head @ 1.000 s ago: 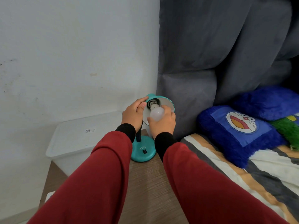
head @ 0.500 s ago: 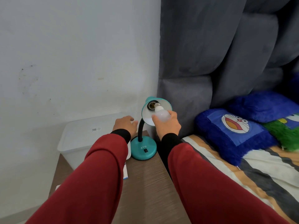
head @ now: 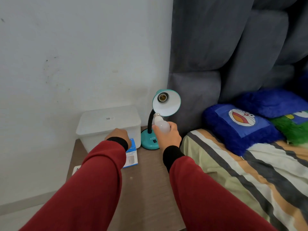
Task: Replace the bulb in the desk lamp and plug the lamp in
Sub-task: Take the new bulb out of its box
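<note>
Left hand (head: 118,134) down on blue-white bulb box (head: 131,155), near-left of lamp; grip hidden, cannot tell. Teal desk lamp (head: 150,140) upright, socket (head: 162,97) empty. Right hand (head: 168,135) wraps white bulb (head: 161,125), screw cap up, just below shade. Bulb likely light, smooth, fragile: hold globe, gentle squeeze. Brown wood surface (head: 146,180); translucent bin (head: 108,124) far-left, white wall, bed (head: 250,172) right.

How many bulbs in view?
1: the bulb is in the right hand, below the lamp shade. Socket's empty. The box may hide another.
</note>
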The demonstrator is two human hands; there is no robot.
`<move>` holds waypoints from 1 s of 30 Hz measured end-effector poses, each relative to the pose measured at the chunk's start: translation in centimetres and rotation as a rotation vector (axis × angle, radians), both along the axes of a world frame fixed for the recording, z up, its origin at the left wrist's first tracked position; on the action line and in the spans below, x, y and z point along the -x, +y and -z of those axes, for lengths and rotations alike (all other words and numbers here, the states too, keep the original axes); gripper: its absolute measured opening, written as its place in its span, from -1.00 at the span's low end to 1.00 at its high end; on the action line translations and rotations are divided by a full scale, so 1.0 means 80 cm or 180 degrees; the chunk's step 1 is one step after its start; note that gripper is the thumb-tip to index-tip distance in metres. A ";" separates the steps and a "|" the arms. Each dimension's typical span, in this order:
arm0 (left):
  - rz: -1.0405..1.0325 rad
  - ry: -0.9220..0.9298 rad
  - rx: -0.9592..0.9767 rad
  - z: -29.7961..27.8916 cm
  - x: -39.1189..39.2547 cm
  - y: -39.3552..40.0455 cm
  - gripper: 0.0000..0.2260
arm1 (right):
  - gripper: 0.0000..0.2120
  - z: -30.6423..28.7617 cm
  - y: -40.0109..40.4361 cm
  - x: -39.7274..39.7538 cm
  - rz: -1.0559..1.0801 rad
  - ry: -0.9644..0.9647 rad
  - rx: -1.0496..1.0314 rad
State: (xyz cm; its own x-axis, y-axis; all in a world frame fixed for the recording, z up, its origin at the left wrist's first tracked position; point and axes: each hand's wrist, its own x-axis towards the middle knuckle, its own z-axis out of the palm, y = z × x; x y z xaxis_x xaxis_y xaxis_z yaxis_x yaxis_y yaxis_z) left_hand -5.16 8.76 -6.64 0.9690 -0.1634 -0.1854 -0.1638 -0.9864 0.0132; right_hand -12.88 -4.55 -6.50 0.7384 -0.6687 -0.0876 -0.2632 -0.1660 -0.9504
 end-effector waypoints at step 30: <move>0.0043 -0.0869 0.1700 0.125 0.012 0.057 -0.72 | -0.38 0.189 0.058 -0.034 -0.0467 0.1317 0.0680</move>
State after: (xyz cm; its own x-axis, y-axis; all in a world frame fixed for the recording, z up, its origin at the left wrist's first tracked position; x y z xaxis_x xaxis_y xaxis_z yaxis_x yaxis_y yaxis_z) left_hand -6.13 13.34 -16.65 0.9672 -0.1780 0.1812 -0.2435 -0.8526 0.4623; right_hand -10.14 0.08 -21.64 0.7585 -0.5951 -0.2658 -0.5708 -0.4097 -0.7115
